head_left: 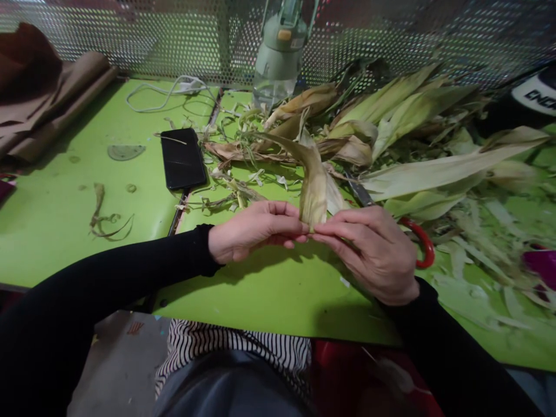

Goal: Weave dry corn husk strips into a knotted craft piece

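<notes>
Head view: possibly risking a tear in the corn husk (313, 194) by pulling unevenly or pinching too hard; perhaps also bumping the scissors (429, 248) lying just beyond the right grip (376, 249). Pinching the near end between left grip (256, 229) and right grip, closing both narrowly, almost touching; holding corn husk upright just above.

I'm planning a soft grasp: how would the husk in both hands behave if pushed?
The husk looks leaf-thin, so it is probably light. It likely bends readily: its upper part curves over. It stands up where pinched, so may keep some stiffness.
</notes>
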A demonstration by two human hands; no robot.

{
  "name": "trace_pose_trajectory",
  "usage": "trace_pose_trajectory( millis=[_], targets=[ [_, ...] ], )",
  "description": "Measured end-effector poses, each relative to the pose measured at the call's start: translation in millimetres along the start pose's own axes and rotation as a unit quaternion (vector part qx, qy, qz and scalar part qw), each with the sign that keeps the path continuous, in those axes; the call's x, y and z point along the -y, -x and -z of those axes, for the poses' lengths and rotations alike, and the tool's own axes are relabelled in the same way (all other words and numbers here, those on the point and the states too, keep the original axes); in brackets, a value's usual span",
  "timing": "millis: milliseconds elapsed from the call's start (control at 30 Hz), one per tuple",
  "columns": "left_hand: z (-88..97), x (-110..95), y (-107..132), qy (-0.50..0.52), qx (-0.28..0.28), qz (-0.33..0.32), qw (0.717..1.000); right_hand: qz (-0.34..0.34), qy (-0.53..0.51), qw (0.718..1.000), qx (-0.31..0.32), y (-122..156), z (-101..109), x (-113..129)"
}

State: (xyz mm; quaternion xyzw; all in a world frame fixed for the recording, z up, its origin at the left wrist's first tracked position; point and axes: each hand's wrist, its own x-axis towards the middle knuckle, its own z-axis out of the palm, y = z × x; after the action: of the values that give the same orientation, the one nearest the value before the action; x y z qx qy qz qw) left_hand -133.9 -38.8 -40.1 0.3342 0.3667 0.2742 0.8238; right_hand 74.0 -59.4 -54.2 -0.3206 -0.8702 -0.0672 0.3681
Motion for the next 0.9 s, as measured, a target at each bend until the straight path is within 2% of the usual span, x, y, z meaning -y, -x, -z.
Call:
trace_pose_trajectory(
  millis=[67,167,300,467,567,667,800,900],
  targets=[
    [0.3,0.9,0.3,0.018,0.006,0.01,1.0,0.029,0.014,0.999,-0.007,0.2,1.1,-0.6],
    [0.7,3.3,0.6,0.037,0.024,0.011,0.999,0.028,0.003,0.999,-0.021,0.7,1.8,-0.6],
    [-2.2,5.7,3.1,0.025,0.035,-0.046,0.998,-0.034,-0.035,0.998,-0.039,1.7,0.8,1.4],
    [-7.7,6.8,5.9,-0.076,0.009,-0.136,0.988,-0.095,-0.04,0.994,-0.046,2.3,-1.7,3.7],
    [-6.7,10.1,3.0,-0.094,0.008,-0.173,0.98,-0.137,-0.087,0.986,-0.041,1.7,-5.7,4.9],
    [-4.1,13.1,0.4,-0.104,0.005,-0.193,0.976,-0.208,-0.195,0.957,-0.048,0.2,-11.3,7.8],
    [-2.1,15.1,-0.8,-0.111,-0.011,-0.175,0.978,-0.304,-0.326,0.892,-0.078,-2.2,-16.9,12.5],
    [-1.7,16.4,-2.6,-0.084,-0.014,-0.16,0.984,-0.328,-0.34,0.879,-0.071,-1.8,-17.8,13.9]
  ],
)
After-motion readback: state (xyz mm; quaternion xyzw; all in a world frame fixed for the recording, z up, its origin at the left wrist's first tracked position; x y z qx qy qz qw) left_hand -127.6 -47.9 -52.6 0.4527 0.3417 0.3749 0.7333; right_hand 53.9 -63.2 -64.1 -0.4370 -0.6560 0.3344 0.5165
